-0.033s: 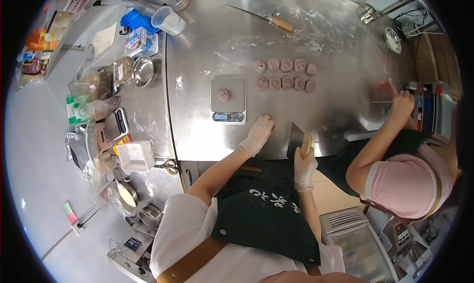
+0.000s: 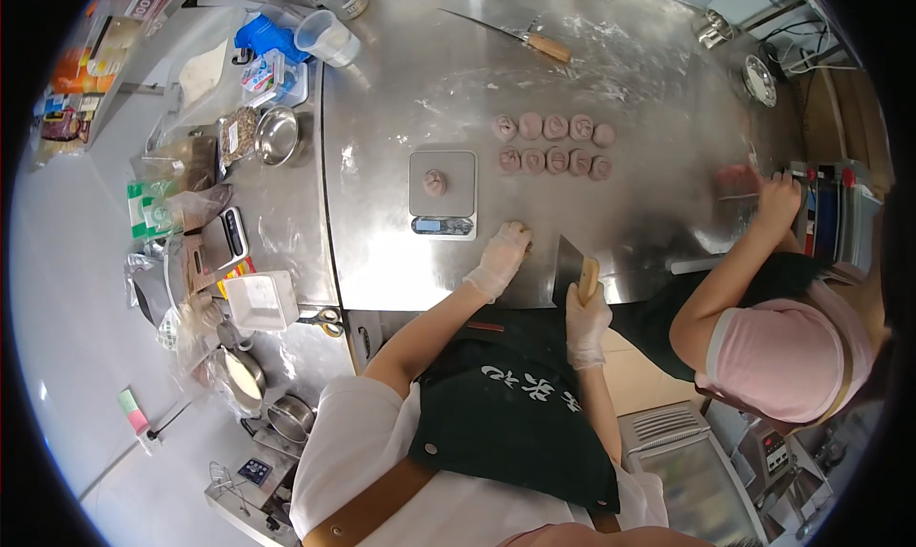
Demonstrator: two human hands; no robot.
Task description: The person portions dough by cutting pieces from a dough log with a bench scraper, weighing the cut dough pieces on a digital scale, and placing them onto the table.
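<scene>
My left hand, in a clear glove, rests on the steel table just right of the digital scale's lower corner. Its fingers are curled closed, and whatever they may hold is hidden. In my gloved right hand is a bench scraper, gripped by its pale handle with the metal blade standing over the table's front edge. One pinkish-purple dough ball sits on the platform of the digital scale. To the scale's right, several similar dough balls lie in two rows.
A wooden-handled knife lies at the far side of the steel table. Containers, bags, a metal bowl, a white tub and scissors crowd the left. At right, a co-worker's arm reaches across the table's edge.
My right hand and the bench scraper have shifted very slightly left. Otherwise the hands and dough balls look the same.
</scene>
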